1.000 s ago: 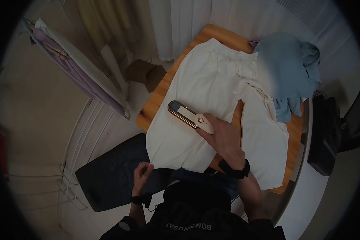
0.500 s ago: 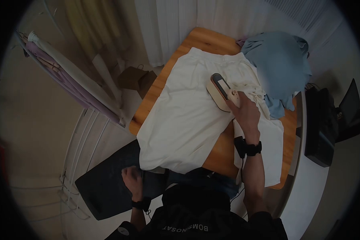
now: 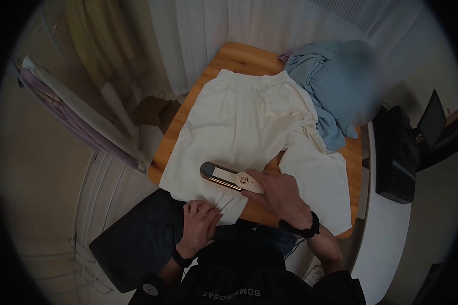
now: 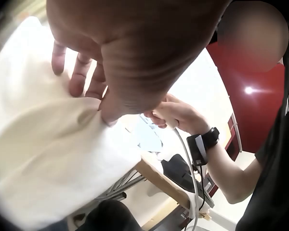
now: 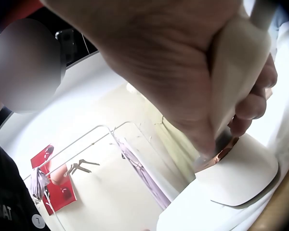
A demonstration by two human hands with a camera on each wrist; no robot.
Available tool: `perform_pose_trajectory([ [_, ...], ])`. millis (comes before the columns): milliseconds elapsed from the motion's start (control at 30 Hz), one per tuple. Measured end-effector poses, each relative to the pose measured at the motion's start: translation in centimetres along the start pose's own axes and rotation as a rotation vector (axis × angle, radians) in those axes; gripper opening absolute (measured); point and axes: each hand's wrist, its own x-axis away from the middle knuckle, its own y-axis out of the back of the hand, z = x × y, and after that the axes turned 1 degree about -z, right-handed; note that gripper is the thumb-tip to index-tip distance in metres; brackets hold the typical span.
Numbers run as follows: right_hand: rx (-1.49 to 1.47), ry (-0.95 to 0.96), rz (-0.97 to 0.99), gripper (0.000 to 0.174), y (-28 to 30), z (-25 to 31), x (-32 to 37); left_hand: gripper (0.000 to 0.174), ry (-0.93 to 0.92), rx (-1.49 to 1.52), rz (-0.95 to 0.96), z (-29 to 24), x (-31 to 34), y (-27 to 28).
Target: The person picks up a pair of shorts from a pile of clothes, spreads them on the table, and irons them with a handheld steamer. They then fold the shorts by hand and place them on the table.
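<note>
White trousers [image 3: 219, 122] lie spread on a wooden board, waistband at the far end and legs toward me. My right hand [image 3: 282, 195] grips the handle of a cream handheld steam iron [image 3: 226, 176] with gold trim. The iron rests over the lower part of the left trouser leg. In the right wrist view, the pale head of the iron [image 5: 238, 173] is against the white cloth. My left hand [image 3: 198, 223] is at the hem of that leg. Seen from the left wrist, its thumb and fingers pinch a fold of the trousers [image 4: 48, 149].
A blue garment [image 3: 320, 81] lies heaped at the far right of the wooden board [image 3: 175, 137]. Left stands a white rack [image 3: 94, 203] with hanging clothes [image 3: 76, 122]. A dark padded piece [image 3: 137, 239] is below the board's left corner. Black equipment [image 3: 394, 152] stands right.
The iron went from the left leg up toward the crotch, then back down near the hem. My left hand let go of the hem, then took it again farther right.
</note>
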Motion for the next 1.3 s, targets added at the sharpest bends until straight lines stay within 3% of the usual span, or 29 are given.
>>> perform_pose_trajectory([
  [167, -0.042, -0.064, -0.13, 0.047, -1.0, -2.8, -2.3, 0.013, 0.042, 0.092, 0.076, 1.8, 3.6, 1.7],
  [500, -0.031, -0.416, -0.379, 0.052, 0.3, -9.6, -9.2, 0.012, 0.085, 0.067, 0.151, 3.2, 5.4, 2.5],
  [600, -0.017, -0.473, -0.424, 0.048, 1.9, -11.3, -9.4, 0.012, 0.108, 0.08, 0.167, 3.1, 4.8, 3.1],
  [733, -0.063, -0.396, -0.478, 0.049, 4.1, -10.7, -6.3, 0.013, 0.049, 0.103, 0.16, 0.7, 0.2, 4.7],
  [800, -0.131, -0.377, -0.475, 0.05, 5.9, -10.2, -3.8, 0.015, 0.025, 0.189, 0.028, -1.7, -3.3, 4.4],
  [867, -0.232, -0.35, -0.466, 0.049, 7.2, -10.2, -1.4, 0.019, -0.053, 0.166, 0.048, -4.2, -6.7, 2.4],
  [933, -0.183, -0.344, -0.46, 0.049, 8.7, -9.5, 0.7, 0.026, -0.199, 0.226, 0.172, -7.9, -9.8, -0.4],
  [1000, -0.131, -0.331, -0.462, 0.048, 9.2, -9.3, 2.3, 0.031, -0.352, 0.245, 0.157, -11.8, -11.7, -4.5],
  [1133, 0.033, -0.288, -0.397, 0.048, 8.6, -9.6, 5.0, 0.029, -0.428, 0.184, 0.148, -13.6, -10.6, -12.9],
  [1233, -0.004, -0.38, -0.205, 0.05, 8.5, -8.9, 7.1, 0.026, -0.527, 0.215, 0.293, -13.8, -9.0, -13.7],
  [1300, -0.03, -0.372, -0.196, 0.054, 7.6, -9.7, 8.8, 0.02, -0.621, 0.408, 0.629, -14.4, -7.8, -11.8],
])
